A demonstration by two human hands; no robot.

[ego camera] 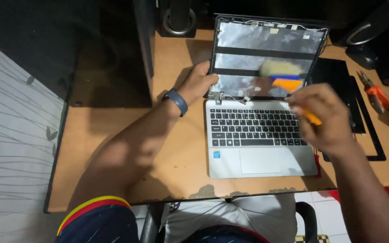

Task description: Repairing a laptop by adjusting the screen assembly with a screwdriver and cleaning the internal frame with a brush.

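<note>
A silver laptop point(257, 159) lies open on a wooden desk point(113, 157). Its lid point(266, 40) has no screen panel, and the bare silvery back cover shows with two dark strips across it. My left hand point(199, 83), with a dark band on the wrist, grips the lid's left edge near the hinge. My right hand point(323, 119) holds an orange-handled brush point(282, 74); its pale bristles rest against the inside of the lid, blurred by motion.
A black screen bezel frame point(374, 135) and a dark panel point(334, 74) lie right of the laptop. Orange-handled pliers point(377, 96) sit further right. Black speakers point(176, 18) stand at the desk's back. A dark cabinet side point(142, 49) rises at left.
</note>
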